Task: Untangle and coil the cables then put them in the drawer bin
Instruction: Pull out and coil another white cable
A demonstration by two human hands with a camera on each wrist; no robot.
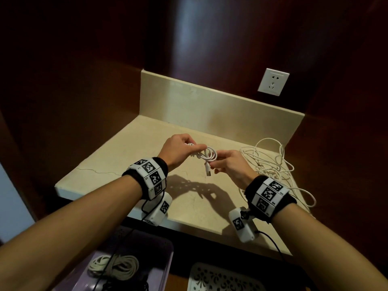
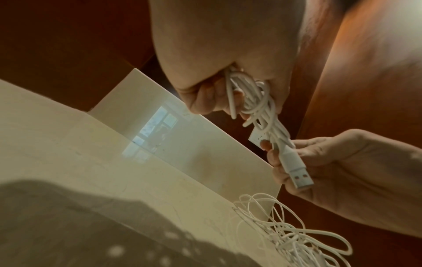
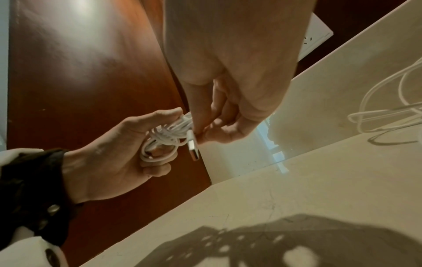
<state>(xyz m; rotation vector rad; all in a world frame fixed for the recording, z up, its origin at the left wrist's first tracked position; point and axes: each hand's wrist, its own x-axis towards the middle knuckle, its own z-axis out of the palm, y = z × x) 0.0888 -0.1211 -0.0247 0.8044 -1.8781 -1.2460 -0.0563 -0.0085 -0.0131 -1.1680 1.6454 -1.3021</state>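
Note:
A short white USB cable (image 1: 206, 155) is wound into a small coil held above the beige counter (image 1: 130, 156). My left hand (image 1: 180, 149) grips the coil (image 2: 251, 97) between thumb and curled fingers. My right hand (image 1: 227, 164) pinches the cable just behind its USB plug (image 1: 207, 170), which hangs down; the plug (image 2: 299, 177) shows in the left wrist view and the same plug (image 3: 194, 150) in the right wrist view. A tangled heap of thin white cable (image 1: 270, 162) lies on the counter to the right of my right hand.
Below the counter's front edge sits a purple bin (image 1: 161, 265) holding a coiled cream cable (image 1: 115, 267). A white perforated bin (image 1: 222, 278) stands to its right. Dark wood walls enclose the counter, with a wall socket (image 1: 273, 81) above the backsplash.

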